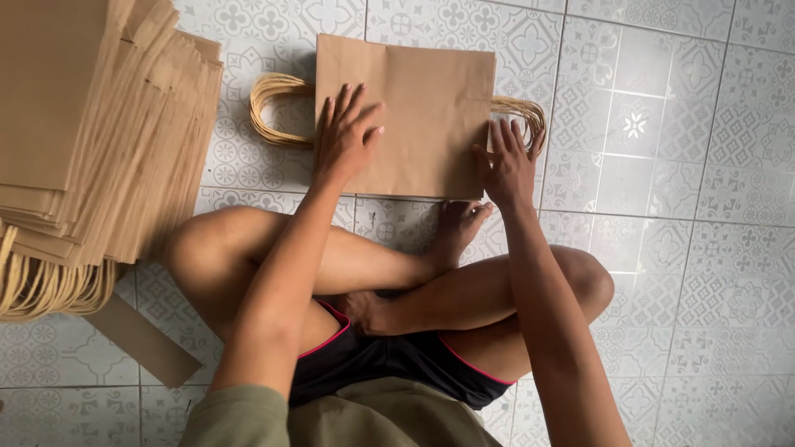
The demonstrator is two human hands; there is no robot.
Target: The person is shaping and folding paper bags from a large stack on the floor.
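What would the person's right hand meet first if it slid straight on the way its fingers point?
The right hand points up-screen, so it would likely meet the twine handle loops beside the brown paper bag.

Two hands are showing — the left hand and the right hand — both pressing flat on one brown paper bag lying at twelve o'clock. Two bundles of twisted paper handles are sticking out of that bag: one handle loop at its nine o'clock side, one handle loop at its three o'clock side. One tall stack of paper bags is sitting at ten o'clock — too many sheets to count. One loose cardboard strip is lying at eight o'clock.
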